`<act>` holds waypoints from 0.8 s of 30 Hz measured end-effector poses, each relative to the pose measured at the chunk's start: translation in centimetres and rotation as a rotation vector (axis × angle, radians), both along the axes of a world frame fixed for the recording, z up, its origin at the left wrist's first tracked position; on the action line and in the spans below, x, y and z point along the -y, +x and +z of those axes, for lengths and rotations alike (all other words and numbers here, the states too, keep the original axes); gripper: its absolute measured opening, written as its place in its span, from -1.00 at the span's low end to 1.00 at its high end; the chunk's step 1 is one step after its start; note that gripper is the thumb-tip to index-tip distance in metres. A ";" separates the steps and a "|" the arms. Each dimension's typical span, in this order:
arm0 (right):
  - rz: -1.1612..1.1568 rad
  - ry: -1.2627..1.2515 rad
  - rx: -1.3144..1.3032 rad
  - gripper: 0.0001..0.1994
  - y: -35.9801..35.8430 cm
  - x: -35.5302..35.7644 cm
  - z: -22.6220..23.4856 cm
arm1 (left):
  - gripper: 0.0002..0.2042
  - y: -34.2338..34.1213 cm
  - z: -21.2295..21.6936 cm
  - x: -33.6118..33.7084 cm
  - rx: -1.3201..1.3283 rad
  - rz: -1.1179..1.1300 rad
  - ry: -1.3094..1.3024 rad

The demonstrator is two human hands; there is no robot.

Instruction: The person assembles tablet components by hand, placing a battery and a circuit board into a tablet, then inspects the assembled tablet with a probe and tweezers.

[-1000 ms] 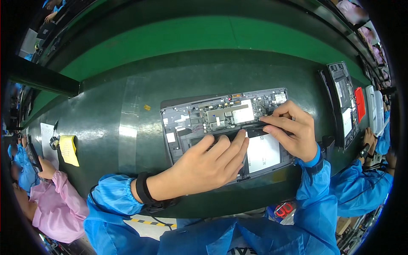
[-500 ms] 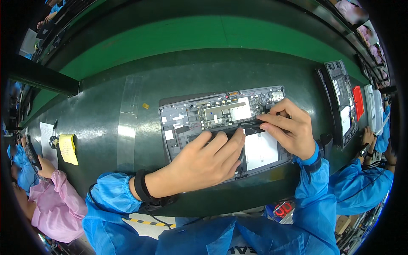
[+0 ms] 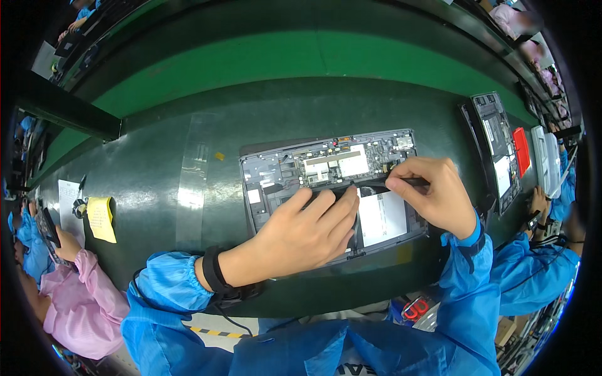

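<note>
An opened laptop base (image 3: 269, 169) lies on the dark green work surface, its circuit board (image 3: 338, 161) and a black battery with a white label (image 3: 384, 216) exposed. My left hand (image 3: 301, 235) lies flat on the left part of the battery, fingers together and pointing up-right. My right hand (image 3: 436, 194) pinches a thin dark tool (image 3: 411, 182) whose tip sits at the seam between board and battery. Both arms wear blue sleeves; a black strap circles my left wrist (image 3: 213, 271).
A second opened laptop (image 3: 495, 147) lies at the right with a red part (image 3: 520, 143) beside it. A co-worker's blue-sleeved arm (image 3: 533, 276) is at the right. A person in pink (image 3: 81, 301) sits at the left near a yellow note (image 3: 100, 219).
The laptop and both hands sit slightly higher in view. My right hand has shifted a little right along the battery's top edge; my left hand stays pressed on the battery.
</note>
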State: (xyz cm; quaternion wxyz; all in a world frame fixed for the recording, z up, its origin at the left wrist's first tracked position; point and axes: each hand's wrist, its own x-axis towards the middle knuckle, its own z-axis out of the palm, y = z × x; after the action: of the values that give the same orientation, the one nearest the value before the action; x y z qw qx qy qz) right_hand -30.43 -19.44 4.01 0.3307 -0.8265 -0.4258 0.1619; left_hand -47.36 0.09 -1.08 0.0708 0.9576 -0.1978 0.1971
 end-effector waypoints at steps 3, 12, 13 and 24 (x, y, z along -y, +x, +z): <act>-0.007 -0.102 0.000 -0.81 0.4 -0.8 0.5 | -0.55 -0.1 0.0 0.0 -0.017 0.009 -0.009; 0.076 -0.204 -0.111 -0.82 1.5 -2.0 1.0 | -0.57 -0.3 -0.3 0.0 0.009 0.016 -0.022; 0.075 -0.190 -0.128 -0.82 1.6 -1.9 0.7 | -0.57 -0.3 -0.3 0.0 0.016 0.015 -0.027; 0.018 -0.140 -0.264 -0.79 2.2 -1.3 -1.0 | -0.56 -0.2 -0.1 0.0 0.021 0.018 -0.009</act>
State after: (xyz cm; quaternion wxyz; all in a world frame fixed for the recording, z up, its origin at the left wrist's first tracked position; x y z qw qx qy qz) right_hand -28.19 -18.18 3.04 0.3238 -0.8153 -0.3737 0.3013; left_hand -47.52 0.12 -1.16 0.0712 0.9569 -0.1889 0.2087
